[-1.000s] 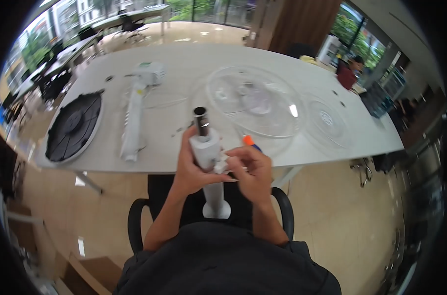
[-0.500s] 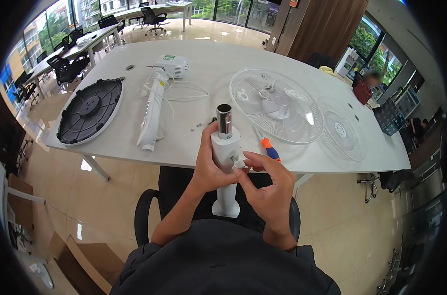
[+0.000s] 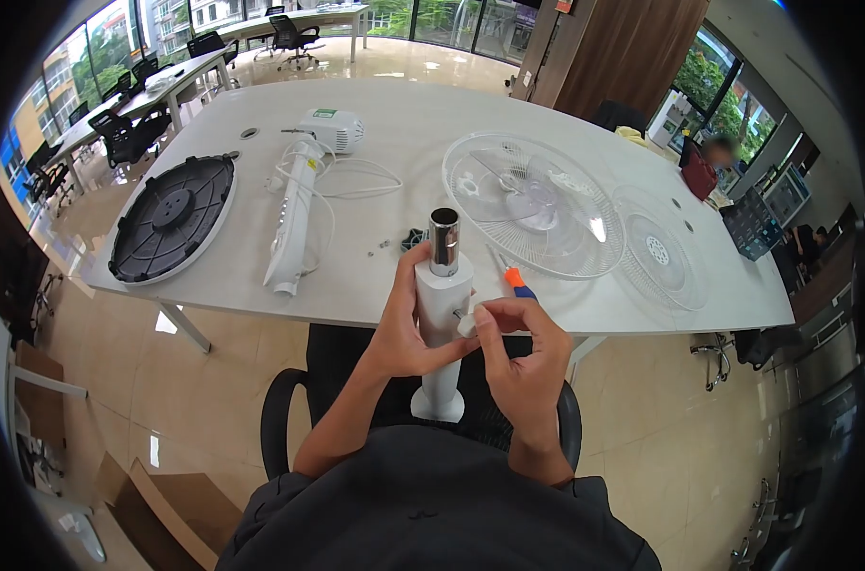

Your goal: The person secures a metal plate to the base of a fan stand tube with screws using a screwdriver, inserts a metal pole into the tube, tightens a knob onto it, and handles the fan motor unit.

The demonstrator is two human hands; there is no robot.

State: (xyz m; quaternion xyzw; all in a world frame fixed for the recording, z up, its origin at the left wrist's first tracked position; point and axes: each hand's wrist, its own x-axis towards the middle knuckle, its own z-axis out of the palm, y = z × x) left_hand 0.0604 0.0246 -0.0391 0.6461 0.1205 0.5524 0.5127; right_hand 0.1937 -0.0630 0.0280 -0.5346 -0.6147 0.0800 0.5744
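Note:
A white fan stand pole [image 3: 442, 295] with a chrome tube [image 3: 444, 238] at its top stands nearly upright before me, its flared foot low over the chair. My left hand [image 3: 404, 328] is wrapped round the pole's upper part. In my right hand [image 3: 523, 357] a white screw knob [image 3: 467, 324] is pinched between thumb and fingers. Its metal shank points into the pole's side; how deep it sits I cannot tell. Just behind the pole lies a dark plastic part [image 3: 413, 240], partly hidden, with small hardware pieces [image 3: 375, 248] to its left.
On the white table [image 3: 356, 276] lie a black round base [image 3: 172, 211], a white fan body [image 3: 294, 214] with cable and motor housing [image 3: 335, 128], a clear fan guard with blades [image 3: 537, 205], another guard [image 3: 659, 250] and an orange-blue screwdriver [image 3: 518, 282]. A black chair [image 3: 285, 400] stands below.
The pole and both hands have shifted slightly right. My right fingers have changed their grip on the knob, and more of the dark part behind the pole shows.

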